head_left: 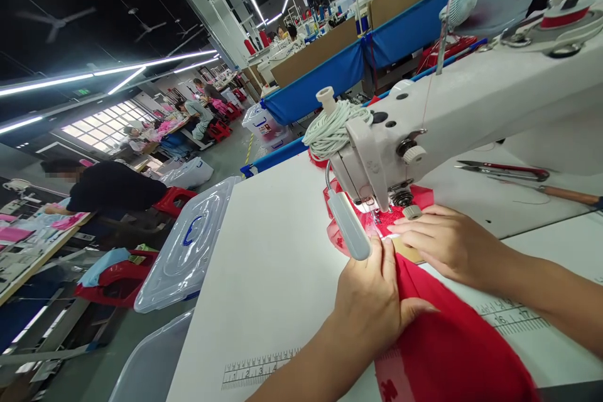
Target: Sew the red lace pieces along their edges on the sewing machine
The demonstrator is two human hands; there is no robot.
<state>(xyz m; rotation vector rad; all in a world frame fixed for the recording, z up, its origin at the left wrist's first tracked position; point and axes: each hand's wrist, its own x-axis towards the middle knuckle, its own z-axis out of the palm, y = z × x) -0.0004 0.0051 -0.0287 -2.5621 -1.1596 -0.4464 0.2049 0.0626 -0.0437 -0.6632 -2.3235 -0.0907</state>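
Red fabric [456, 339] runs from the presser foot [375, 216] of a white sewing machine [452, 113] down over the table's front edge. Sheer red lace [335, 233] shows beside and behind the foot. My left hand [367, 295] lies on the fabric just in front of the foot, fingers stretched forward and thumb spread to the right. To the right of the needle, my right hand [447, 245] rests flat, its extended fingertips touching the red cloth. A small grey lamp [349, 226] partly covers the area by my left fingertips.
Thread snips [504, 171] and a wooden-handled tool [565, 193] lie right of the machine. A bundle of pale cord [336, 129] hangs on the machine head. Lidded plastic bins [188, 245] stand left of the table [264, 264]. A co-worker [113, 185] sits farther left.
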